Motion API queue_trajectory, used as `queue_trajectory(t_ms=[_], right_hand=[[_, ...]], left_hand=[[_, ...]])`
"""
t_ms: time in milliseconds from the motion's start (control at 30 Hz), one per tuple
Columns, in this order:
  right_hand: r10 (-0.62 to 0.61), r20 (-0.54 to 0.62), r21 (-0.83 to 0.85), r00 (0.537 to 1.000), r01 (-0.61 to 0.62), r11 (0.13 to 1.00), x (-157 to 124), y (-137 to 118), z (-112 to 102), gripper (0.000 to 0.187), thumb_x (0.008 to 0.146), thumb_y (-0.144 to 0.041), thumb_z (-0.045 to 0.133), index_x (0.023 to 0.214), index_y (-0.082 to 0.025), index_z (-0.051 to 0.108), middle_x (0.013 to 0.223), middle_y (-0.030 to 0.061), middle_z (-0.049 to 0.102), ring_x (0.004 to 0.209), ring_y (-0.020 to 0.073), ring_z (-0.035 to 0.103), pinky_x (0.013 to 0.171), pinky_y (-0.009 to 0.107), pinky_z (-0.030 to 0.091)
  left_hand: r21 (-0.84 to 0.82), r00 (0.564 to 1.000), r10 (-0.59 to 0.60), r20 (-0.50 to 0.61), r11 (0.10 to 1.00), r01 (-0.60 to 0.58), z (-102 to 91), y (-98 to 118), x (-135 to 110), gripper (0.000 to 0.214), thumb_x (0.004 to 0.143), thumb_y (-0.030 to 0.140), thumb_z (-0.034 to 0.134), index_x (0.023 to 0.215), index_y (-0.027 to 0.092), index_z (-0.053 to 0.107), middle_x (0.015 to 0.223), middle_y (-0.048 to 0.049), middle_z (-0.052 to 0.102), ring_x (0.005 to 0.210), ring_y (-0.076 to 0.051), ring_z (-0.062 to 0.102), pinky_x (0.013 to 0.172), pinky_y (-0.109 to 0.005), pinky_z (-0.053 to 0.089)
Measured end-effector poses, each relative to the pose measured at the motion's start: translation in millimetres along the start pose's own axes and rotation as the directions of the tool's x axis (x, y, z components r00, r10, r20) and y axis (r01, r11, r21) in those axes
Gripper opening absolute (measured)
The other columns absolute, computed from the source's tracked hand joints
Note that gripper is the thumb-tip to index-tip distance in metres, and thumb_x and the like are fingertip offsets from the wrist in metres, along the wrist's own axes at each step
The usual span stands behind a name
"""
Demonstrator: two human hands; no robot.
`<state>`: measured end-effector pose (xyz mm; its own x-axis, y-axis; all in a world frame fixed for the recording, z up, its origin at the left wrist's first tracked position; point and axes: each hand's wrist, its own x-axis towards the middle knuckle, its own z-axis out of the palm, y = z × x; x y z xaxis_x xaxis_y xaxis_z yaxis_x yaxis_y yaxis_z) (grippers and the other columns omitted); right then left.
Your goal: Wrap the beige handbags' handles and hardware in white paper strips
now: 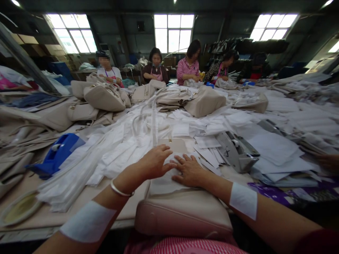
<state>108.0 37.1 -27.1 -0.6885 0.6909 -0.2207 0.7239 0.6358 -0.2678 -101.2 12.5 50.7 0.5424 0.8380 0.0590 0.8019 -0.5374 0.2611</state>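
Note:
A beige handbag (182, 211) lies flat at the table's front edge, its bottom toward me and a small gold clasp at its far end. A sheet of white paper (164, 184) covers part of its upper face. My right hand (188, 170) rests on that paper, palm down with the fingers spread. Just to its left, my left hand (153, 160) hovers over the bag with fingers stretched out, its thumb close to the right hand's fingertips. Neither hand grips anything. White paper patches are on both forearms, and a bangle (122, 188) circles the left wrist.
A blue tape dispenser (57, 153) stands on the left, a grey one (237, 151) on the right. White paper strips (79, 173) and sheets (278, 151) lie around. More beige bags (103, 97) are piled behind. A round dish (21, 208) sits front left. Several co-workers work across the table.

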Motion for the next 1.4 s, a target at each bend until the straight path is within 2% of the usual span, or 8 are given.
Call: queue_trajectory(t_ms=[133, 333, 533, 800, 933, 1033, 1200, 1400], right_hand=[[-0.063, -0.015, -0.006, 0.998, 0.063, 0.998, -1, -1, -1, 0.076, 0.085, -0.067, 0.043, 0.152, -0.034, 0.027, 0.16, 0.0106, 0.023, 0.141, 0.0436, 0.021, 0.105, 0.073, 0.015], [-0.154, 0.017, -0.007, 0.988, 0.154, 0.988, -3, 2, 0, 0.081, 0.082, -0.061, 0.052, 0.151, -0.023, 0.032, 0.159, 0.0179, 0.023, 0.143, 0.0413, 0.019, 0.107, 0.071, 0.012], [-0.226, -0.028, -0.008, 0.974, 0.226, 0.974, -13, 7, -5, 0.081, 0.085, -0.064, 0.048, 0.152, -0.021, 0.03, 0.157, 0.0175, 0.027, 0.143, 0.0364, 0.024, 0.112, 0.062, 0.015], [0.09, -0.011, -0.068, 0.996, -0.09, 0.994, -40, 66, -17, 0.067, 0.094, -0.056, 0.037, 0.144, -0.011, 0.042, 0.147, 0.0189, 0.045, 0.134, 0.0318, 0.043, 0.108, 0.048, 0.031], [0.149, -0.167, -0.13, 0.975, -0.172, 0.977, -43, 73, -51, 0.046, 0.097, -0.044, 0.039, 0.126, -0.014, 0.059, 0.134, 0.0169, 0.058, 0.126, 0.0305, 0.049, 0.106, 0.045, 0.035], [0.031, -0.308, -0.072, 0.951, -0.056, 0.996, -31, 45, -65, 0.046, 0.095, -0.041, 0.044, 0.126, -0.01, 0.06, 0.137, 0.0183, 0.055, 0.13, 0.0282, 0.047, 0.11, 0.04, 0.033], [-0.177, -0.161, 0.047, 0.971, 0.187, 0.981, -7, -3, -31, 0.062, 0.093, -0.048, 0.047, 0.143, -0.011, 0.045, 0.148, 0.0162, 0.045, 0.135, 0.0262, 0.041, 0.113, 0.04, 0.03], [0.111, -0.013, -0.005, 0.994, -0.111, 0.994, -10, 38, 0, 0.074, 0.094, -0.059, 0.033, 0.149, -0.008, 0.034, 0.154, 0.019, 0.033, 0.143, 0.0314, 0.031, 0.114, 0.048, 0.025]], left_hand=[[-0.081, 0.986, 0.077, 0.145, 0.995, -0.066, 38.7, 14, 32, 0.066, 0.088, 0.055, 0.05, 0.14, 0.015, 0.044, 0.143, -0.0151, 0.049, 0.136, -0.03, 0.04, 0.114, -0.041, 0.032], [-0.071, 0.98, -0.009, 0.2, 0.997, 0.024, 79.7, 6, 8, 0.087, 0.088, 0.069, 0.036, 0.155, 0.02, 0.011, 0.16, -0.0167, 0.019, 0.147, -0.034, 0.017, 0.116, -0.055, 0.018], [-0.061, 0.986, -0.03, 0.165, 0.997, 0.041, 83.4, 6, -1, 0.085, 0.089, 0.07, 0.033, 0.155, 0.022, 0.009, 0.161, -0.015, 0.016, 0.147, -0.033, 0.015, 0.116, -0.056, 0.015], [-0.035, 0.978, 0.012, 0.206, 0.999, -0.005, 83.6, 5, 3, 0.078, 0.085, 0.075, 0.033, 0.151, 0.035, 0.025, 0.161, -0.0122, 0.019, 0.146, -0.039, 0.019, 0.112, -0.062, 0.017], [-0.042, 0.978, 0.016, 0.208, 0.999, -0.007, 82.4, 4, 5, 0.078, 0.085, 0.075, 0.032, 0.151, 0.036, 0.025, 0.161, -0.0123, 0.019, 0.145, -0.04, 0.019, 0.112, -0.063, 0.017], [-0.049, 0.976, 0.019, 0.216, 0.999, -0.009, 82.5, 3, 5, 0.078, 0.085, 0.075, 0.035, 0.151, 0.036, 0.024, 0.161, -0.0123, 0.02, 0.145, -0.041, 0.019, 0.111, -0.065, 0.017], [-0.048, 0.986, 0.033, 0.162, 0.999, -0.026, 82.6, 6, 4, 0.069, 0.085, 0.066, 0.047, 0.146, 0.038, 0.036, 0.16, -0.0073, 0.024, 0.144, -0.04, 0.02, 0.112, -0.065, 0.017], [-0.061, 0.982, 0.038, 0.185, 0.998, -0.027, 79.4, 5, 0, 0.075, 0.084, 0.073, 0.041, 0.15, 0.041, 0.025, 0.161, -0.009, 0.021, 0.144, -0.042, 0.021, 0.11, -0.067, 0.017]])
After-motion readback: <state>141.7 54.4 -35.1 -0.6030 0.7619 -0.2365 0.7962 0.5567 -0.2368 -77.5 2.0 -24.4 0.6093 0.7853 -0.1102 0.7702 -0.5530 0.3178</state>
